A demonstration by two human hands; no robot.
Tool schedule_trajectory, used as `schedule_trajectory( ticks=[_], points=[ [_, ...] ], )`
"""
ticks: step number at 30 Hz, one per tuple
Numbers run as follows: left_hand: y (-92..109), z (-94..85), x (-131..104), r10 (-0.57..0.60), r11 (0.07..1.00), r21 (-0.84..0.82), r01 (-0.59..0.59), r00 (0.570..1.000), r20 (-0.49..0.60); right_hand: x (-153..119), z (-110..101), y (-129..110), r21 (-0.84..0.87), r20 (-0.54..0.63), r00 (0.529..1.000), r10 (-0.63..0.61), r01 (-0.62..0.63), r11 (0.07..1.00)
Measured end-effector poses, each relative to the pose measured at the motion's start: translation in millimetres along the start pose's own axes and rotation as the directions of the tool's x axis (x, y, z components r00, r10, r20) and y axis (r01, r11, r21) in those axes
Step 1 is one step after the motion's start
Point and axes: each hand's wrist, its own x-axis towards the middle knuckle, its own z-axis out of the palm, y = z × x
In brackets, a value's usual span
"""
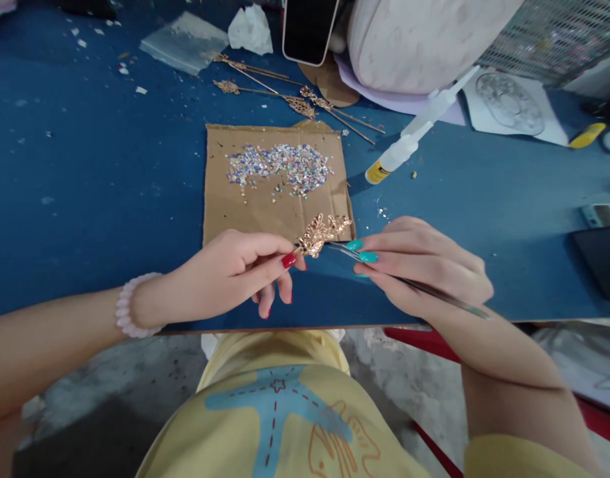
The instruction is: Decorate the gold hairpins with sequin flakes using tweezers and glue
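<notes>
My left hand (pixel 249 269) pinches the stem of a gold filigree hairpin (pixel 320 234) between thumb and forefinger. The ornate end of the hairpin is held over the near right corner of a cardboard sheet (pixel 255 216). In my right hand (pixel 424 262) is a pair of metal tweezers (pixel 434 292), gripped near the front with the fingers pressed together. The tweezer tips reach close to the hairpin's ornament; whether they touch it, or hold a chip, I cannot tell. Small shiny coloured chips (pixel 305 166) lie heaped on the cardboard.
Beyond the cardboard lie several gold hairpins (pixel 297 105), a clear plastic bag (pixel 185 41), a crumpled tissue (pixel 251 30) and a phone (pixel 309 30). A glue syringe (pixel 414 136) rests to the right, near a pale bag (pixel 424 40). Another dark phone (pixel 601 259) sits at far right.
</notes>
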Motion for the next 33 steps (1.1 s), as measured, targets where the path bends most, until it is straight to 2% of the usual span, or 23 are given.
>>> schedule_trajectory(
  ticks=[8,17,26,29,33],
  points=[
    [0.9,-0.5,-0.5,0.005,1.000,0.016,-0.005,1.000,0.002,0.6,3.3,5.0,0.004,-0.039,0.997,-0.066,0.067,0.998],
    [0.8,0.5,-0.4,-0.009,0.999,0.034,0.009,1.000,-0.005,-0.1,4.3,6.9,0.019,-0.053,0.996,-0.075,0.076,0.997],
    [-0.8,-1.6,-0.7,0.009,1.000,0.023,-0.008,1.000,-0.015,-6.8,10.7,21.4,-0.027,-0.118,0.981,-0.154,0.152,0.988],
    [-0.6,-2.2,-1.6,0.007,1.000,0.027,-0.007,1.000,-0.029,-7.2,14.2,24.7,-0.048,-0.122,0.986,-0.113,0.107,0.993],
    [0.6,-3.8,-2.0,0.017,0.999,0.038,-0.015,0.998,-0.068,-5.9,18.4,33.8,0.017,-0.048,0.994,0.102,-0.101,0.995]
  ],
)
